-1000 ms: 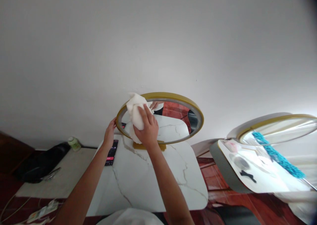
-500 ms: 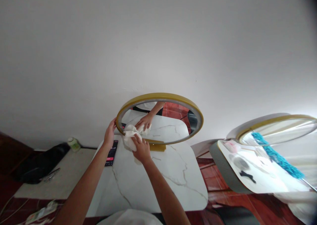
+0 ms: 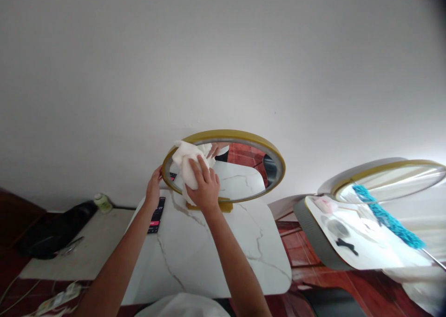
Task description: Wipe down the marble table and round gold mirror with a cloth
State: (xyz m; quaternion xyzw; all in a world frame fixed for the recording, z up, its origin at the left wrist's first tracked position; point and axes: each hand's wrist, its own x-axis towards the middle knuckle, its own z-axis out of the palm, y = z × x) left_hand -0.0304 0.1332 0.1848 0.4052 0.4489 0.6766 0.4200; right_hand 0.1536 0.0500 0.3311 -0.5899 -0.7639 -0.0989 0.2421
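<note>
A round mirror (image 3: 240, 180) in a gold frame stands on a gold base (image 3: 226, 207) at the back of a white marbled tabletop (image 3: 223, 252). My right hand (image 3: 205, 187) presses a crumpled white cloth (image 3: 186, 161) against the left part of the glass, its fingers bent over the cloth. At the mirror's left edge, my left hand (image 3: 154, 187) grips the gold frame, with its fingertips partly hidden behind the rim. Beneath my left forearm a phone (image 3: 156, 216) with a lit screen lies on the tabletop.
To the right stands a second white table (image 3: 362, 242) with another gold-framed mirror (image 3: 393, 180), a blue fluffy duster (image 3: 390, 219) and a black bow-shaped item (image 3: 347, 246). A green-white bottle (image 3: 103, 202) and a black bag (image 3: 62, 231) are at left. A wall (image 3: 223, 66) rises behind.
My right hand has moved the cloth upward from the mirror's lower left edge onto the left side of the glass. My left hand keeps its hold on the frame.
</note>
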